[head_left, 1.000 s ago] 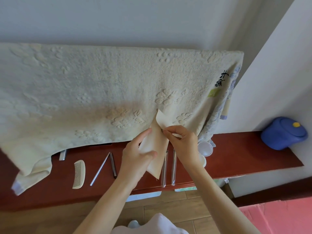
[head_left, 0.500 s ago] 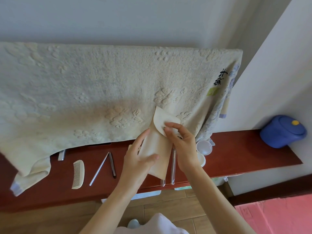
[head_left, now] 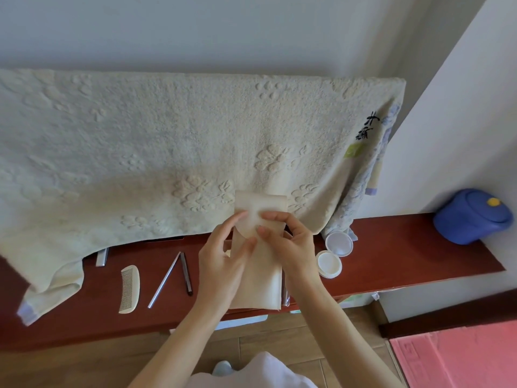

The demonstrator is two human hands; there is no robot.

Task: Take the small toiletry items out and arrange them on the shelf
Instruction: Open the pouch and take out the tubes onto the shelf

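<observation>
I hold a flat beige pouch [head_left: 258, 278] upright over the dark red wooden shelf [head_left: 391, 261]. My left hand [head_left: 221, 264] grips its left side, thumb on the front. My right hand [head_left: 291, 247] presses the rounded flap down against the pouch front. On the shelf to the left lie a cream comb [head_left: 129, 288], a silver stick [head_left: 164, 280] and a dark stick [head_left: 186, 274]. Two round white lidded pots [head_left: 334, 254] sit just right of my right hand. A clear-wrapped item peeks out behind the pouch's right edge.
A large cream towel [head_left: 167, 152] hangs above the shelf and covers its back-left part. A blue lidded container [head_left: 472, 217] stands at the shelf's right end against the wall. A small silver object [head_left: 102, 256] pokes out under the towel. A pink mat [head_left: 458, 357] lies on the floor.
The pouch's flap, raised a second ago, has been folded down over the front by my right hand. The pouch now stands straighter between both hands.
</observation>
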